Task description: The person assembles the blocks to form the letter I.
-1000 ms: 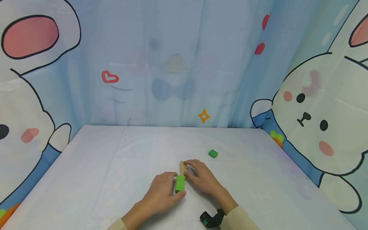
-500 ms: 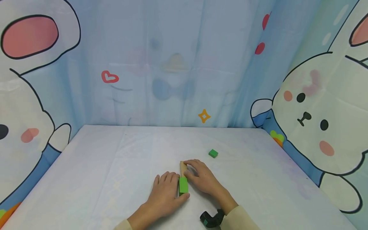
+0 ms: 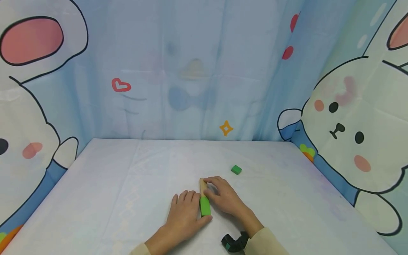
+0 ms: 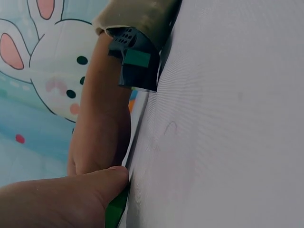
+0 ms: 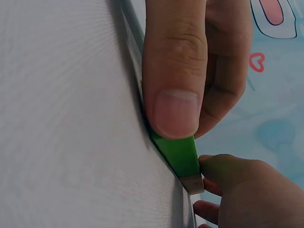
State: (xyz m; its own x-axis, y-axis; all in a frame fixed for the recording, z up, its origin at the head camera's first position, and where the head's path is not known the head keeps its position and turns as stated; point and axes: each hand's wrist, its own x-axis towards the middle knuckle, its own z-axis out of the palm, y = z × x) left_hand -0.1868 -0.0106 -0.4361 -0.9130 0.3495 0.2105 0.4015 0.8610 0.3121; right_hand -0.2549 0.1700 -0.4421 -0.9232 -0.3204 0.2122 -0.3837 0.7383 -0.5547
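Left grip (image 3: 184, 212) against bright green block (image 3: 205, 206)

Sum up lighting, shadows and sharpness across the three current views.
Head: evenly bright, soft shadow beside the right forearm, small green block fairly clear; left wrist: dimmer, fine streaks fanning over the white tabletop; right wrist: also dim, the longer green block darker than in the head view.
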